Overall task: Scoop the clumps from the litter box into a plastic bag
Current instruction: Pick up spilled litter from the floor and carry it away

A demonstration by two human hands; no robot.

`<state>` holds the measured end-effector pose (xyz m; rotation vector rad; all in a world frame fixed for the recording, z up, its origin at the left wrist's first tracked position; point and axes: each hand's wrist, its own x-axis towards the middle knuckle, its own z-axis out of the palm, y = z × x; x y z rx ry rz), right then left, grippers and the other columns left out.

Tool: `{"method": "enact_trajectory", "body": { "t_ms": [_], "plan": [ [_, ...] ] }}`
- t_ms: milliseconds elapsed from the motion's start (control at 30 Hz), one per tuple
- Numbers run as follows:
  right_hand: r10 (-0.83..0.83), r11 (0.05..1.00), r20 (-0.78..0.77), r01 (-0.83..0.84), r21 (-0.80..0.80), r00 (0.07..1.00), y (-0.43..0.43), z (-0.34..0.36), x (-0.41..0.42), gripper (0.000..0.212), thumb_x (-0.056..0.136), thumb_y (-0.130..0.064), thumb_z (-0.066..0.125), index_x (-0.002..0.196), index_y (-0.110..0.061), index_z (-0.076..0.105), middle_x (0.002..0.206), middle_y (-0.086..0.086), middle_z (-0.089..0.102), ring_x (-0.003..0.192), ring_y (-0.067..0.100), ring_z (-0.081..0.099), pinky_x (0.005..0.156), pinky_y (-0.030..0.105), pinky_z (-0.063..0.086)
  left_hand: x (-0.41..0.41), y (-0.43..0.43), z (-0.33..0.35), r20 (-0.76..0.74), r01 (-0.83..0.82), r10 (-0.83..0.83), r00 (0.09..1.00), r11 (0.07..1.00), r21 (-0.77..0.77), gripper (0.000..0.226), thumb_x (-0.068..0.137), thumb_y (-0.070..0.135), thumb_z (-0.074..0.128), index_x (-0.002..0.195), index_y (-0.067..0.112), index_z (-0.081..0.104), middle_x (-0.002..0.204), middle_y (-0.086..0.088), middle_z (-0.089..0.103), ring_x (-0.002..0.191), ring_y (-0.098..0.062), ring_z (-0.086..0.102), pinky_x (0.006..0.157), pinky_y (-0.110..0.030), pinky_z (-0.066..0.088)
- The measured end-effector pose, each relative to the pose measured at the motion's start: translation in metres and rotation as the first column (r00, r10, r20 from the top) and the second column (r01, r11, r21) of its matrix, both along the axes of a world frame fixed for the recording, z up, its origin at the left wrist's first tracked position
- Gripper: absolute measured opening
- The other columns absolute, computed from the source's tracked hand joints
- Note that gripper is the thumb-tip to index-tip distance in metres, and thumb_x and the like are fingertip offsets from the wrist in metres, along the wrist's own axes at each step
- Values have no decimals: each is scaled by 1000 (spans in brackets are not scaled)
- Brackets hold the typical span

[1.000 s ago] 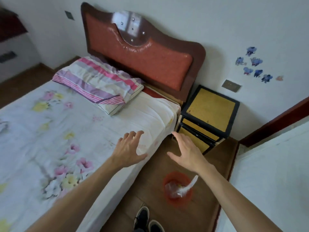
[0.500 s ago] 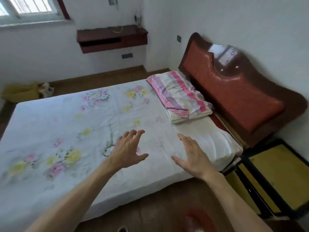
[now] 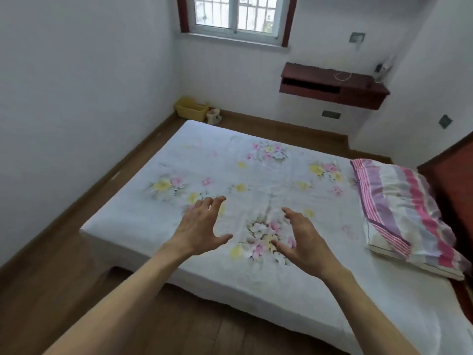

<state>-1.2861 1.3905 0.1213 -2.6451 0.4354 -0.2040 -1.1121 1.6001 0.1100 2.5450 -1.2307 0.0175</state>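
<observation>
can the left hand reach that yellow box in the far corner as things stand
Probably not. The left hand is open over the near side of the bed, while the yellow box sits past the bed's far end, so the whole bed lies between them.

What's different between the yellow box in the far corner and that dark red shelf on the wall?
The yellow box stands on the floor in the corner; the dark red shelf hangs on the wall, off the floor. The yellow box opens at the top; the shelf's opening is in its front. The box is pale yellow, the shelf red-brown. Both are boxy and sit beyond the bed.
</observation>
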Motion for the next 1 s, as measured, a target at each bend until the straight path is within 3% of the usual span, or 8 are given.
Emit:
{"method": "enact_trajectory", "body": {
  "t_ms": [167, 500, 667, 800, 1000],
  "plan": [
    [158, 987, -23, -158, -18, 987, 73, 2, 71, 81, 88, -50, 60, 151, -23, 18, 144, 0, 40, 131, 18, 39, 101, 32, 42, 33, 100, -4, 2, -174, 174, 985, 985, -3, 87, 72, 62, 63, 140, 22, 28, 123, -4, 51, 109, -25, 50, 89, -39, 45],
    [380, 923, -25, -380, -50, 925, 220, 0, 187, 79, 88, -54, 55, 150, -26, 16, 145, -4, 36, 135, 17, 32, 103, 31, 41, 98, 262, -9, -28, -356, 356, 934, 935, 9, 91, 71, 64, 65, 142, 22, 25, 127, -3, 49, 116, -22, 47, 98, -42, 44],
    [471, 880, -13, -470, -65, 882, 283, 3, 234, 80, 88, -56, 54, 151, -25, 16, 147, -3, 35, 134, 19, 34, 103, 36, 41, 117, 329, -9, -8, -469, 469, 883, 883, 22, 90, 71, 66, 62, 141, 24, 26, 122, 1, 49, 113, -21, 48, 96, -38, 40],
    [560, 825, -8, -559, -84, 828, 328, 5, 269, 79, 90, -54, 54, 151, -22, 15, 147, -2, 34, 134, 18, 32, 101, 30, 39, 131, 376, -5, -33, -564, 563, 826, 826, -7, 89, 69, 63, 65, 140, 24, 29, 118, 2, 49, 109, -21, 48, 90, -38, 44],
    [693, 721, 19, -692, -39, 721, 391, 0, 329, 79, 88, -55, 55, 150, -26, 16, 144, -6, 36, 131, 13, 34, 102, 27, 37, 153, 435, -9, -59, -692, 690, 721, 722, -13, 90, 68, 63, 65, 140, 23, 30, 124, 2, 47, 112, -21, 47, 94, -39, 43]
  ]
}}
